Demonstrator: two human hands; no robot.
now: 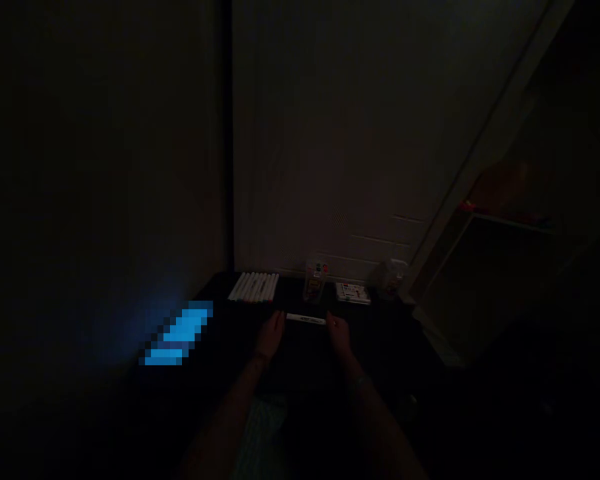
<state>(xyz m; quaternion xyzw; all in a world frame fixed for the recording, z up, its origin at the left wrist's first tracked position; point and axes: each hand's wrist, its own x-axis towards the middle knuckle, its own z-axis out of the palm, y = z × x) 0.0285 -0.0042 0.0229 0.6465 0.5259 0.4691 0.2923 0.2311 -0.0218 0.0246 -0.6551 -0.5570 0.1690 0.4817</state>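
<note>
Left hand (271,335) and right hand (339,333) grip a white marker (306,319) by its two ends

The marker lies nearly level between the hands, above the middle of the dark surface (390,350); the fingers of both are closed on it. The surface's far edge runs along the wall (330,133), which bounds movement there; its right edge slants past the right hand, well apart from it, and the near edge is lost in the dark. Room opens to either side of the hands, on the left as far as a pixelated blue patch (180,333). Just beyond the hands stand the far things: at left a row of white markers (254,287) side by side, then a see-through container (314,283) with red and green spots near its top, a flat white pack (353,293) with dark print, and, far right, another see-through container (395,273), its contents too dim to tell
</note>
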